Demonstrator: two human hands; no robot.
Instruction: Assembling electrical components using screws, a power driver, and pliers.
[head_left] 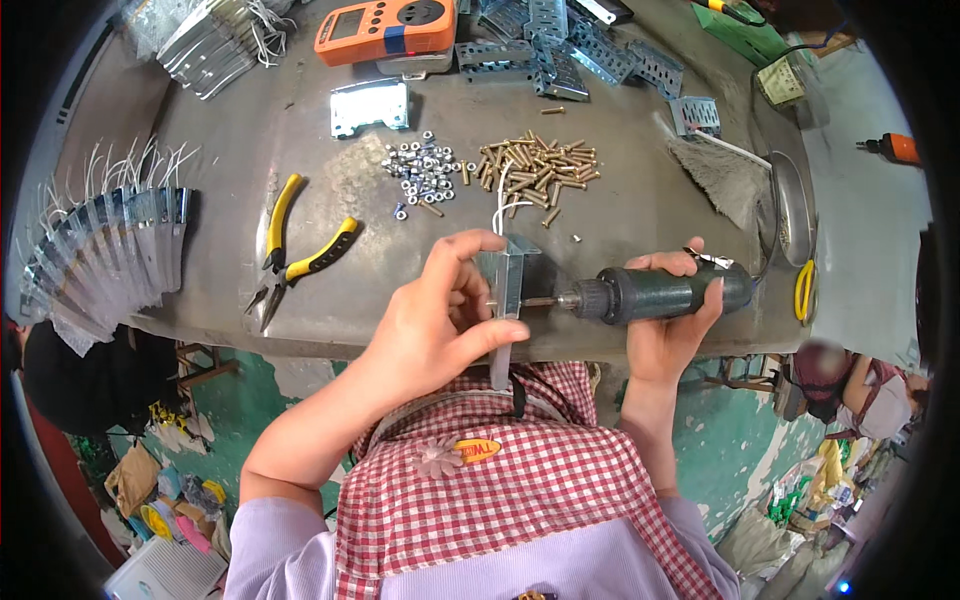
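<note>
Close to the table's front edge, my left hand grips a narrow metal bracket assembly with white wires rising from its far end. My fingers curl along its left side, and the thumb presses its near part. In my right hand lies a dark electric screwdriver, held level and pointing left. Its bit reaches the bracket's right side; whether it sits in a screw there I cannot tell. Beyond my hands are a pile of brass-coloured screws and a scatter of small silver nuts.
Yellow-handled pliers lie left of my left hand. Wired strips in clear plastic fan out at the left edge. An orange meter and perforated metal brackets sit at the back. A brush and yellow-handled scissors lie right.
</note>
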